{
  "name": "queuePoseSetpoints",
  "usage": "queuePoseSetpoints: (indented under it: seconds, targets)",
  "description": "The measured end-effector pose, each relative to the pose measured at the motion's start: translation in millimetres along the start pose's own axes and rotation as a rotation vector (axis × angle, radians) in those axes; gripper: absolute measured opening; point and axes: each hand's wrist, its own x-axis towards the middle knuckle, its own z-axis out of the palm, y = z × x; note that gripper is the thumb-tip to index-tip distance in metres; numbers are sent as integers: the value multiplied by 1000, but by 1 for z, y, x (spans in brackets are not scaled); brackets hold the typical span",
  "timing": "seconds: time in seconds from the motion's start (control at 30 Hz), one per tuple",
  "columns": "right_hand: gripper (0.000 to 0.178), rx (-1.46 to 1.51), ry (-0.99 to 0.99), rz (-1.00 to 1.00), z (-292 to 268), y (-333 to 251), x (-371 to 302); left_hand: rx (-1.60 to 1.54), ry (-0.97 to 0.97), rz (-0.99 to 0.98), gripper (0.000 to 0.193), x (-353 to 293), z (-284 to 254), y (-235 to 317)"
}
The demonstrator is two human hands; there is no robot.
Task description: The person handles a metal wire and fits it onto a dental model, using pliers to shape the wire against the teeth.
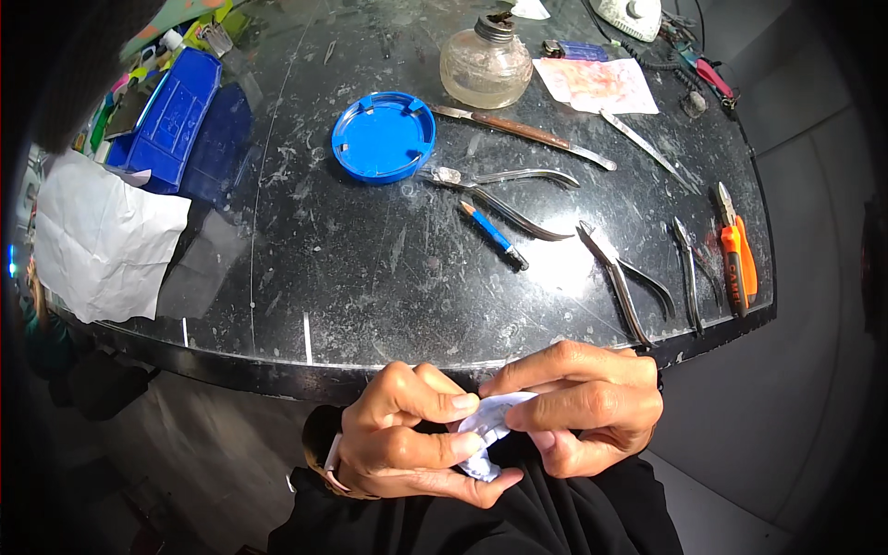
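Note:
Just off the table's near edge, above my lap, both hands grip a small white plaster-like piece (491, 407). It has an uneven, curved outline and faint dark marks; the fingers cover much of it. My left hand (403, 446) is closed on its left side, with finger and thumb tips against the piece. From the right, my right hand (592, 407) pinches its upper right part, fingers bent. Whether a thin wire lies between the fingertips cannot be made out. On the table beyond my right hand lie silver pliers (615, 268), their handles toward me.
The dark table (305, 250) holds a blue round lid (384, 139), a glass spirit lamp (485, 69), a wooden-handled knife (523, 130), larger pliers (509, 211), a blue pencil (493, 235) and orange-handled cutters (735, 259). At left are white paper (106, 240) and a blue bin (176, 120).

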Motion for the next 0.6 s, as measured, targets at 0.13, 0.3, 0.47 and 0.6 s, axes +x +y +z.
queuePoseSetpoints:
  seconds: [0.13, 0.3, 0.47, 0.6]
  targets:
    - [16, 86, 4, -33, 0, 0, 2, -56, -72, 0, 53, 2, -5, 1]
    - [16, 115, -30, -47, -1, 0, -1, -127, -120, -26, 50, 3, -7, 3]
    - [14, 173, -62, -51, 2, 2, -1, -156, -158, -40, 50, 1, -11, 5]
    - [16, 159, -66, -40, 2, 0, -2, -158, -155, -40, 50, 1, -12, 4]
